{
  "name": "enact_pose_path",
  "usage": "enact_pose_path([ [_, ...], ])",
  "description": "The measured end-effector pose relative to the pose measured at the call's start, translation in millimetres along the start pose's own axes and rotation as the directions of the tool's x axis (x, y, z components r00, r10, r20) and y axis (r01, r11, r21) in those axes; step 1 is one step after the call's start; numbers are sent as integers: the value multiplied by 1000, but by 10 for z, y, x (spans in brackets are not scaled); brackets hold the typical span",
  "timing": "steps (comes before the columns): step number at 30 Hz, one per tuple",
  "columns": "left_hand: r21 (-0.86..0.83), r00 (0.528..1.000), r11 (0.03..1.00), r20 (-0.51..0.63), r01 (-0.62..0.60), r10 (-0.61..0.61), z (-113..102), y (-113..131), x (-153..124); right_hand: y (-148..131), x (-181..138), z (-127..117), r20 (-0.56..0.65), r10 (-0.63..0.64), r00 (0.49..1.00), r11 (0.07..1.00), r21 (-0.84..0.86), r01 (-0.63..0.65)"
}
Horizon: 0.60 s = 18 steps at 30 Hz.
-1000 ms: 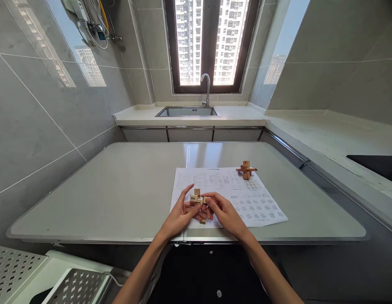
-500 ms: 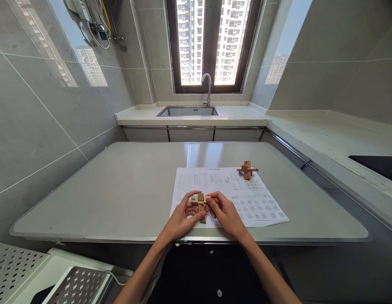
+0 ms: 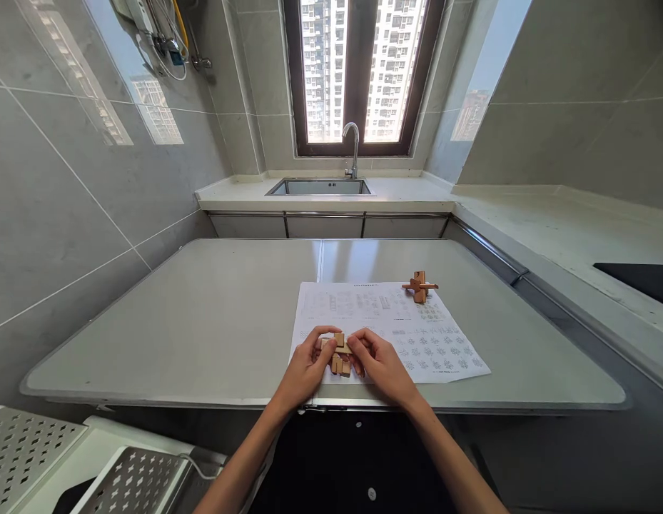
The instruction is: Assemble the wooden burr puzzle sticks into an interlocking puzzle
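A small wooden interlocking puzzle (image 3: 339, 353) of pale blocks sits between my two hands, low over a printed instruction sheet (image 3: 417, 335) on the grey table (image 3: 203, 314). My left hand (image 3: 304, 368) grips its left side with curled fingers. My right hand (image 3: 378, 360) pinches its right side. A second wooden puzzle (image 3: 419, 287), assembled as a cross, stands alone on the sheet's far right corner, well beyond both hands.
Behind the table runs a counter with a steel sink (image 3: 320, 188) and tap (image 3: 354, 146) under a window. A counter with a black hob (image 3: 639, 275) lies to the right. White perforated metal parts (image 3: 68, 464) are at lower left.
Both hands closed in on the puzzle and lowered it toward the sheet. The left fingers, spread a second ago, now curl around the blocks.
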<state>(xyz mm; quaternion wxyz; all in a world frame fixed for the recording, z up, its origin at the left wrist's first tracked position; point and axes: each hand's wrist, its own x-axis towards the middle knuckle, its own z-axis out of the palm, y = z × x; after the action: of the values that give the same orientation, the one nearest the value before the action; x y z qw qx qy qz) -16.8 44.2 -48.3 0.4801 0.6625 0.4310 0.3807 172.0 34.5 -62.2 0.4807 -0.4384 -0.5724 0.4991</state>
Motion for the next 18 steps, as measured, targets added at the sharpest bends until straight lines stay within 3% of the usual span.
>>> enact_pose_path([
  [13, 17, 1000, 1000, 13, 6, -6, 3, 29, -19, -28, -21, 56, 2, 72, 997, 986, 151, -72],
  [18, -27, 995, 999, 95, -18, 21, 2, 43, -45, 4, 5, 51, 1, 99, 995, 977, 188, -98],
])
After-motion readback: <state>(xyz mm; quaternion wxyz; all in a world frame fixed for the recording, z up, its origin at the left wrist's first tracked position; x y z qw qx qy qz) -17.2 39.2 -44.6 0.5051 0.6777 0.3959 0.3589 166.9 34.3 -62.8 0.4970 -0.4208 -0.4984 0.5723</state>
